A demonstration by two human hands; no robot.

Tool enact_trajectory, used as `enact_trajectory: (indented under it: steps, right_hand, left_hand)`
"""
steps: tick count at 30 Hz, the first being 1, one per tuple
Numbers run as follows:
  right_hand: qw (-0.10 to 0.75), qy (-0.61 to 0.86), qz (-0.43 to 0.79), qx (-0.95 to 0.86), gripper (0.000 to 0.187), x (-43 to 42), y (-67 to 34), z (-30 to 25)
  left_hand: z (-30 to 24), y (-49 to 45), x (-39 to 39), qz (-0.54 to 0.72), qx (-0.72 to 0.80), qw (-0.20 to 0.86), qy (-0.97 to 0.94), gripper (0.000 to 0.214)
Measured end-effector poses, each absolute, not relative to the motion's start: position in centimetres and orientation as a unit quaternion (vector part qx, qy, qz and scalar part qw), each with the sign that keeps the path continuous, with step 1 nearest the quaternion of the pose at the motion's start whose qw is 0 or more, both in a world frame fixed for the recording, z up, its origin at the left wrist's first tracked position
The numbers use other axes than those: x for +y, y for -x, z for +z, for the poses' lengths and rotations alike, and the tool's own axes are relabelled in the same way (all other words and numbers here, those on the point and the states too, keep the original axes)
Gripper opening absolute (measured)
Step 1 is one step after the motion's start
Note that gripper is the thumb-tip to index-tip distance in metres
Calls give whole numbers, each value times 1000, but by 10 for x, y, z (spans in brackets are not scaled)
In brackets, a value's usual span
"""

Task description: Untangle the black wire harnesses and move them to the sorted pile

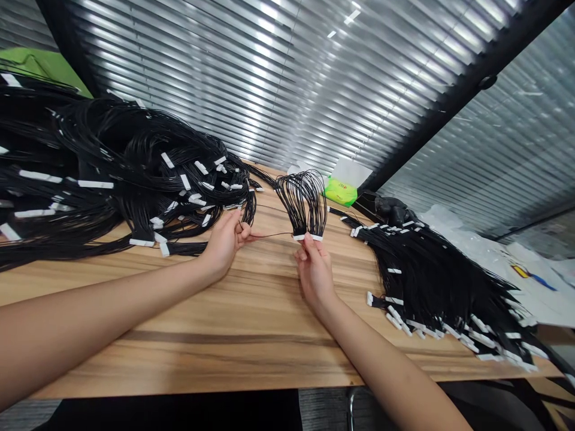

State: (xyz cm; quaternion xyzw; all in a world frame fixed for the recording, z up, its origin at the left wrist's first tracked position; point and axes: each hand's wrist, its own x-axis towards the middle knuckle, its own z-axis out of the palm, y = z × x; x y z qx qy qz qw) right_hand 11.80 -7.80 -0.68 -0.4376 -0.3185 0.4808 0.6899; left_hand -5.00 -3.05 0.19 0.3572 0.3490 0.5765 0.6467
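My right hand (pixel 314 270) pinches the white connectors at the ends of a small looped bundle of black wires (pixel 304 197), which arches up over the wooden table (pixel 251 311). My left hand (pixel 227 239) is closed in a pinch on a single thin wire (pixel 274 234) that runs across to the bundle. It sits just in front of a big heap of black wire harnesses with white connectors (pixel 112 173) on the left.
A second pile of black harnesses (pixel 440 287) lies fanned out on the right of the table. A green packet (pixel 340 191) and a white box sit at the back by the blinds. White plastic bags (pixel 503 263) lie beyond the right pile.
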Motion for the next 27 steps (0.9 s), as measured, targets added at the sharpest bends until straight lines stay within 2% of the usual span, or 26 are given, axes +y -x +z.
enact_trajectory:
  steps: [3, 11, 14, 19, 27]
  right_hand:
    - [690, 439, 474, -327, 27, -80, -117, -6]
    - [673, 434, 489, -344, 25, -85, -110, -5]
    - [674, 433, 485, -351, 25, -88, -109, -6]
    - [665, 450, 465, -373, 25, -89, -109, -10]
    - [654, 468, 443, -397, 27, -87, -110, -15]
  left_hand:
    - [-2, 49, -28, 532, 382, 616, -438, 16]
    - [-8, 46, -43, 369, 372, 590, -614, 41]
    - [-10, 46, -42, 390, 370, 535, -652, 36]
    - [-7, 49, -42, 443, 370, 359, -734, 19]
    - [7, 51, -52, 477, 331, 291, -760, 23]
